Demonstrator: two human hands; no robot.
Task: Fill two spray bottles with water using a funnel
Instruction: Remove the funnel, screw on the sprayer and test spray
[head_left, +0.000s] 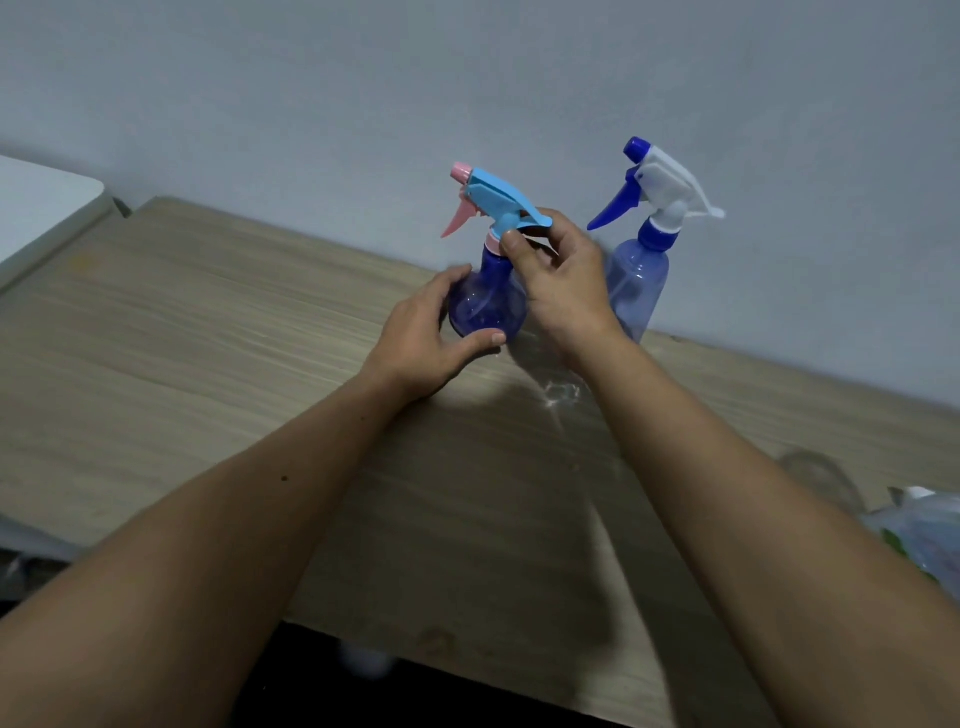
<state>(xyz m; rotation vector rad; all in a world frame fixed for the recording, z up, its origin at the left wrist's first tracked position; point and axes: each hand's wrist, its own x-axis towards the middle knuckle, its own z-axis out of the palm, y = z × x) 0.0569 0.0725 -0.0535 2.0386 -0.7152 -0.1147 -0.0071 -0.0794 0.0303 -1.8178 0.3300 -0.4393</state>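
Round bottle (485, 306) near table's (208, 338) back edge, L hand (426, 338) cupping base, R hand (558, 275) pinching collar.

A wooden table (208, 332) stands against a grey wall (467, 78), a plastic bag (930, 535) at its edge.

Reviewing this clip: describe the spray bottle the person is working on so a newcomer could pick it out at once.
On the wooden table, two spray bottles stand near the grey wall. The one meant is the round bottle, steadied by the left hand while the right hand grips its neck. Unlike the taller bottle with a white-and-blue head, its sprayer is light blue with pink trigger and nozzle.
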